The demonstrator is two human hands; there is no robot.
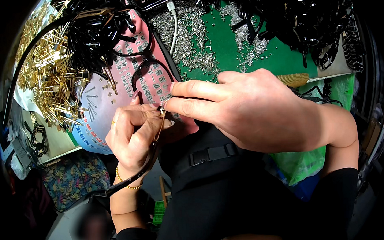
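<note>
A pair of black eyeglasses (153, 157) is held by my left hand (135, 134), its fingers closed around the near hinge. One temple runs back over my left wrist, and the other (33, 46) arcs out to the far left. The rims (153, 63) stand over a pink and blue printed sheet (188, 127). My right hand (246, 105) reaches in from the right, its fingertips pressed together at that hinge, where a small metal piece shows. Whatever sits between the right fingertips is too small and covered to make out.
Gold-coloured temple cores (51, 78) pile up at the left beside a heap of shiny black eyeglass parts (90, 43). Tiny silver pins (189, 39) lie scattered on the green mat (223, 42), with a white cable (174, 29). More black parts (303, 23) fill the far right.
</note>
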